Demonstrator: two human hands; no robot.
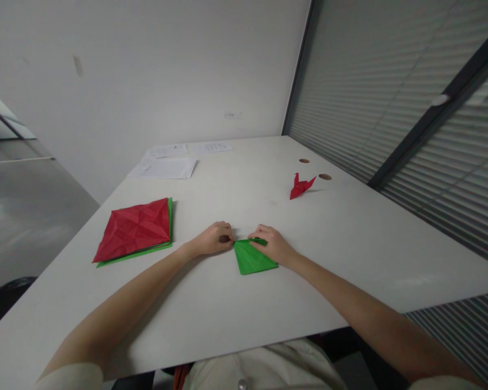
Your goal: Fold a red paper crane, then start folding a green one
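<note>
A folded piece of green origami paper (254, 260) lies on the white table in front of me, roughly square with a creased surface. My left hand (216, 238) pinches its upper left corner between thumb and finger. Over its upper right part is my right hand (270, 244), fingers closed on the top edge, where a small gap between the layers shows. The right hand hides part of the upper right corner.
Creased red paper (136, 227) lies on green sheets (134, 256) at the left. A red paper crane (301, 187) stands at the right, near two round holes in the table (244, 189). Printed papers (166, 167) lie at the back, before a wall; blinds (390, 108) line the right side.
</note>
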